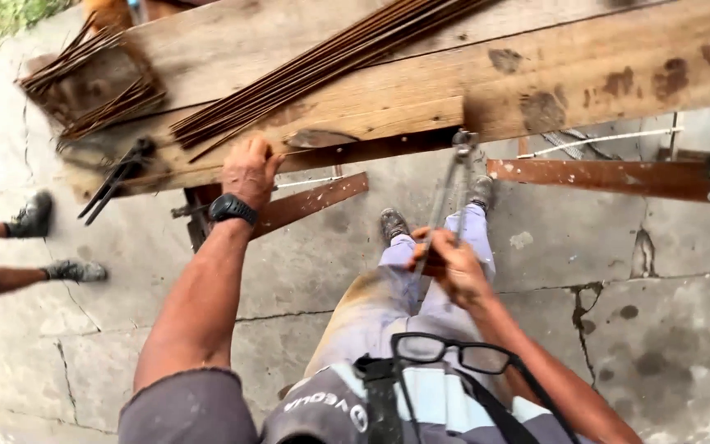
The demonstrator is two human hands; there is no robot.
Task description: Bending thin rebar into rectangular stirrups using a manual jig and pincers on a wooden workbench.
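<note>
My left hand point(250, 171) rests on the front edge of a rough wooden workbench point(585, 78), fingers curled over a thin rusty steel rod near a bundle of long rods point(322, 62). A black watch sits on that wrist. My right hand point(451, 263) is closed around the two long handles of a metal bolt cutter point(456, 177), whose jaws reach up to the bench edge beside a lighter wooden block point(388, 122). My legs in pale trousers stand below.
Bent rod pieces point(92, 78) lie at the bench's left end, with black pincers point(117, 177) near its edge. Another person's legs and shoes point(34, 247) stand at the left. Rusty steel braces point(610, 174) run under the bench. Cracked concrete floor lies below; glasses hang on my shirt.
</note>
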